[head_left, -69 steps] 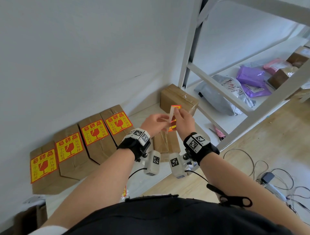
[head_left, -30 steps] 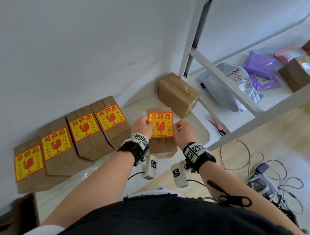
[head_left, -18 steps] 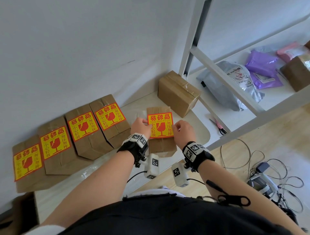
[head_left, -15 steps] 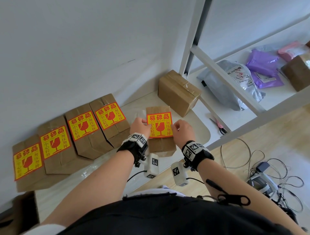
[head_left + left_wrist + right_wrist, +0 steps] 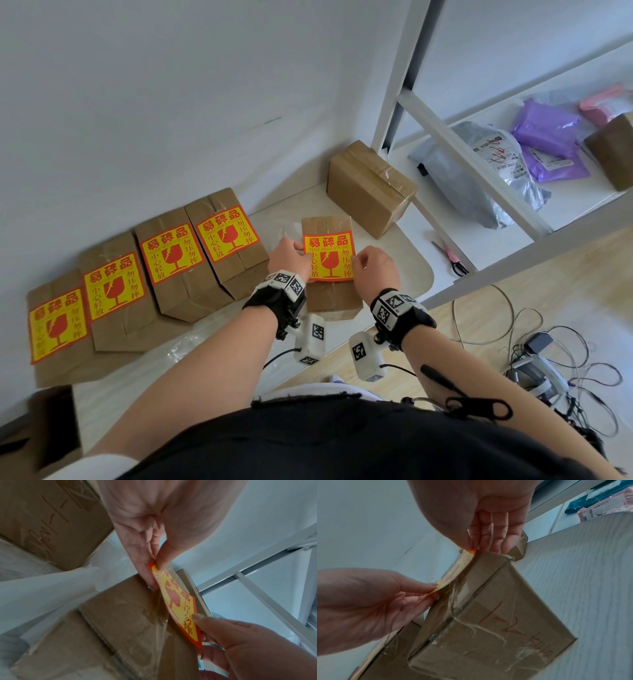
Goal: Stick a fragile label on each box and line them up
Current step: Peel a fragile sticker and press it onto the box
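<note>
Here, one moment at the labelling table:
Label: a yellow-and-red fragile label [image 5: 328, 256] is held flat just above a small cardboard box [image 5: 330, 297]; its glass symbol faces up (whether it touches the cardboard yet cannot be told).
Left hand: the left hand [image 5: 287, 255] pinches the label's left edge between thumb and fingers [image 5: 145, 555].
Right hand: the right hand [image 5: 376, 265] pinches the right edge the same way; its fingertips [image 5: 494, 543] reach the box's top.
Box: it lies on the white table [image 5: 411, 274], near the front edge, apart from the others.
Row: four labelled boxes [image 5: 144, 274] lean side by side against the wall [image 5: 171, 102], left of the hands.
Unlabelled: one taped carton [image 5: 370, 186] sits at the table's far corner; beside it stands a white shelf [image 5: 579, 202] with parcels.
</note>
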`<state>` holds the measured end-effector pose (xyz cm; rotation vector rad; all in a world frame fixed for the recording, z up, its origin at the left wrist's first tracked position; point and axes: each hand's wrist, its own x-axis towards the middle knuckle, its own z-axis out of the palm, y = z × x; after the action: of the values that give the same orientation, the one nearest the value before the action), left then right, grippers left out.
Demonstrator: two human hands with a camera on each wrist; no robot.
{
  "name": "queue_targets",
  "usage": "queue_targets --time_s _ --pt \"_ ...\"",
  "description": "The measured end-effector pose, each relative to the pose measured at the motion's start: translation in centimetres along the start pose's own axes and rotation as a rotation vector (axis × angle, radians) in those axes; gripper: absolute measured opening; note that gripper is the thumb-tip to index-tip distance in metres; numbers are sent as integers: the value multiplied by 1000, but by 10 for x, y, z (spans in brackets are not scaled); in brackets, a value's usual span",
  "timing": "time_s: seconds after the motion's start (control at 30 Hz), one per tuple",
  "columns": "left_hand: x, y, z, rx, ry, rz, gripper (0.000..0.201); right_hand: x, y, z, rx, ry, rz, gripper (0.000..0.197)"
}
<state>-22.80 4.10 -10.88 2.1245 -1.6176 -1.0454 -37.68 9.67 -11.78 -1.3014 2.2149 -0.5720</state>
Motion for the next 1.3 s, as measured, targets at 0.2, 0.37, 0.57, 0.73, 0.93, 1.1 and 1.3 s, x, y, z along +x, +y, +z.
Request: queue_targets --time_s 0.2,0.37,0.57,0.73,0.93,1.1,1.3 --pt "4 4 2 52 -6 -9 17 3 -1 0 -21 -6 19 16" --pt "5 7 6 104 11 3 14 4 -2 0 -50 -13 8 16" --pt "12 8 7 176 -37 0 15 10 -3 -3 -138 -59 -41 18" --pt "15 9 7 191 -61 -9 18 19 -3 -5 -235 -101 -62 22" --pt "15 14 4 183 -48 -32 20 22 -2 -5 -420 -159 -65 40" --pt "16 13 -2 119 -160 -139 27 24 4 -4 -449 -249 -15 54" --pt "13 18 -6 262 -177 -51 44 19 4 -2 -432 -254 -5 57"
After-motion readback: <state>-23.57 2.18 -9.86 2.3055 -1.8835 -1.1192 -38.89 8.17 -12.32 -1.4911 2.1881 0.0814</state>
